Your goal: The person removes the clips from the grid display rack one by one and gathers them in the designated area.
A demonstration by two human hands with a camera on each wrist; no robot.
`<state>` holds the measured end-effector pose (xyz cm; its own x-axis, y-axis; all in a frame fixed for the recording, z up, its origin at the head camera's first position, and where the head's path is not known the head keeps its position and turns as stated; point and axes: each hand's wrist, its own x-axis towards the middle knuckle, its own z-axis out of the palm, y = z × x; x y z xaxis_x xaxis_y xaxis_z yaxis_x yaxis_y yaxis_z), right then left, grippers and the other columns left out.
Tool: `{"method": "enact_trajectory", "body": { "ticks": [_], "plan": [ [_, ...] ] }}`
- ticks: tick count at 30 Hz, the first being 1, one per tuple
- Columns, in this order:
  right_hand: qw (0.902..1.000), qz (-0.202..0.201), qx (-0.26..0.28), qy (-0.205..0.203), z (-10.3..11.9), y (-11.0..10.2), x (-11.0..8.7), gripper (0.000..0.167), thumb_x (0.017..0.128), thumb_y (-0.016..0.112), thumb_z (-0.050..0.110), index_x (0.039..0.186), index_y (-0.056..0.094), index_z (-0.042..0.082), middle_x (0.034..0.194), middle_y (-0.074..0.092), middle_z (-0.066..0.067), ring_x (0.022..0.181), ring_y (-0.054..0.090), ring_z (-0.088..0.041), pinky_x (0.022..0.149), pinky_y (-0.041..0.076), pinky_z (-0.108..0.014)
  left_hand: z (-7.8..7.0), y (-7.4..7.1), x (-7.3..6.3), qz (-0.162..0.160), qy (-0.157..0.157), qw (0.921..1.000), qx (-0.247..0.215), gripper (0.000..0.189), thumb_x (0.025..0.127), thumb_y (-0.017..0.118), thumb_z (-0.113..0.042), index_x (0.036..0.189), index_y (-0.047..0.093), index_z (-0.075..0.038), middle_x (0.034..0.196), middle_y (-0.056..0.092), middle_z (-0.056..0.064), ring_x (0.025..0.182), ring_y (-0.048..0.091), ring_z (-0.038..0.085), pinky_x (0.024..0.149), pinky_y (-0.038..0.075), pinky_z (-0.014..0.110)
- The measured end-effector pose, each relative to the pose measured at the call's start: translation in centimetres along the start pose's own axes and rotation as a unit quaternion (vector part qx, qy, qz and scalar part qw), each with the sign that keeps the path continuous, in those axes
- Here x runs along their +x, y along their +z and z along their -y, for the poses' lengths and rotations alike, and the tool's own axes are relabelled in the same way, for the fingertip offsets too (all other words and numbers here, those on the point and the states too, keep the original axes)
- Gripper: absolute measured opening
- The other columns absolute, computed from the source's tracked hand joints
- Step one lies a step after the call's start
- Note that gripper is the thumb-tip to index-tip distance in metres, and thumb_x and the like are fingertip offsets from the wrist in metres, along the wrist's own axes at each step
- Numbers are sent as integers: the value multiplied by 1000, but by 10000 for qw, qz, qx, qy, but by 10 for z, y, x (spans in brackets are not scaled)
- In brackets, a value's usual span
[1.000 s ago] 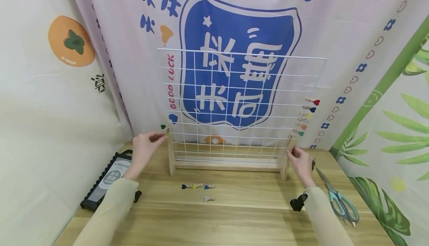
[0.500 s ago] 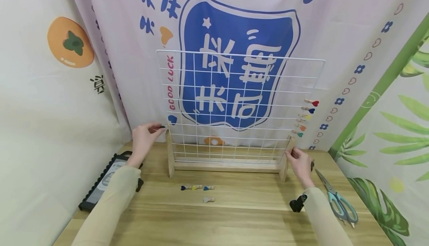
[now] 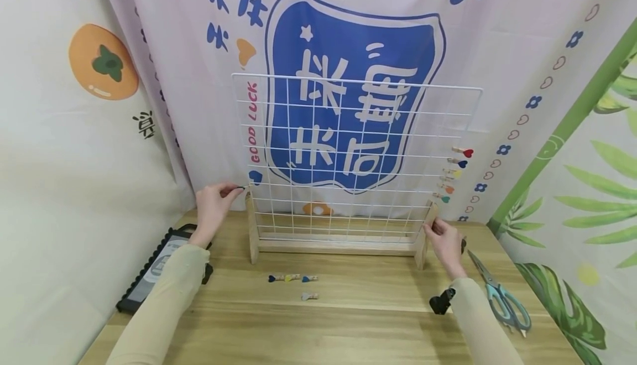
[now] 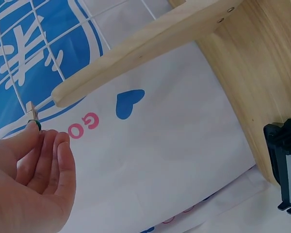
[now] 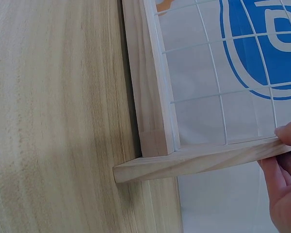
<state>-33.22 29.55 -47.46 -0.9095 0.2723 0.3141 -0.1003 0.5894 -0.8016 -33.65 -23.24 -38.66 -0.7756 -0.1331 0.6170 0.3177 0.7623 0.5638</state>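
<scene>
My left hand (image 3: 215, 210) is at the left edge of a white wire grid (image 3: 338, 157), just above the top of the stand's left wooden leg. In the left wrist view, its thumb and forefinger pinch a small wooden clothespin (image 4: 32, 112) with a dark green end, set at the grid's edge wire. My right hand (image 3: 447, 243) grips the wooden stand (image 5: 203, 162) by its right upright, thumb on the inner side and fingers on the outer. Several heart clothespins (image 3: 463, 164) in red, blue, yellow, orange and green hang along the grid's right edge.
On the wooden table (image 3: 318, 337), a row of heart clothespins (image 3: 291, 278) lies before the stand, with a grey-white clothespin (image 3: 309, 296) nearer. Scissors (image 3: 502, 296) lie at right. A black-framed case (image 3: 159, 268) is at left. A printed curtain (image 3: 398, 0) hangs behind.
My left hand has moved slightly up to the green clothespin, and its fingers now pinch and mostly cover it. The right hand stays on the stand's upright.
</scene>
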Motion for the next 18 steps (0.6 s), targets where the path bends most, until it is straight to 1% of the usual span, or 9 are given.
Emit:
{"method": "enact_trajectory", "body": {
  "ticks": [3, 6, 8, 10, 14, 18],
  "plan": [
    [10000, -18, 14, -21, -1, 1, 0, 36, 96, 63, 15, 127, 62, -4, 123, 66, -26, 114, 66, -40, 78, 52, -7, 1, 2, 0, -26, -81, 10000, -38, 19, 91, 71, -14, 95, 75, 4, 88, 75, 23, 75, 70, 37, 80, 45, 38],
    [10000, -17, 67, -25, -1, 1, 0, 35, 96, 63, 15, 126, 63, -4, 123, 66, -26, 114, 66, -39, 75, 49, -3, 3, 4, 0, -58, -140, 9998, -111, 19, 91, 71, -13, 95, 74, 5, 89, 75, 24, 76, 70, 38, 85, 45, 44],
    [10000, -10, 84, -22, -1, 1, 0, 35, 97, 63, 15, 126, 63, -4, 123, 66, -26, 114, 66, -39, 74, 47, -1, 3, 5, 0, -95, -140, 9998, -140, 18, 90, 71, -12, 95, 74, 5, 89, 75, 25, 75, 70, 39, 86, 45, 45],
    [10000, 12, 74, -11, -1, 1, 0, 35, 97, 62, 16, 125, 64, -4, 123, 67, -26, 114, 66, -39, 74, 46, 0, 4, 4, -1, -148, -105, 9998, -126, 17, 90, 72, -11, 95, 74, 5, 89, 75, 25, 74, 70, 39, 82, 45, 42],
    [10000, 58, 21, 48, -1, 1, -1, 35, 98, 62, 17, 127, 63, -3, 124, 67, -25, 115, 67, -37, 77, 49, -3, 3, 2, -1, -280, -83, 9996, -18, 16, 90, 72, -11, 93, 74, 4, 88, 75, 24, 73, 71, 37, 74, 45, 33],
    [9999, 62, -7, 85, 0, -1, -1, 35, 98, 61, 18, 127, 63, -2, 125, 66, -25, 115, 66, -37, 79, 51, -6, 3, -2, -3, -375, -93, 9992, 25, 16, 90, 72, -12, 93, 75, 4, 88, 75, 23, 73, 71, 36, 70, 44, 27]
  ]
}}
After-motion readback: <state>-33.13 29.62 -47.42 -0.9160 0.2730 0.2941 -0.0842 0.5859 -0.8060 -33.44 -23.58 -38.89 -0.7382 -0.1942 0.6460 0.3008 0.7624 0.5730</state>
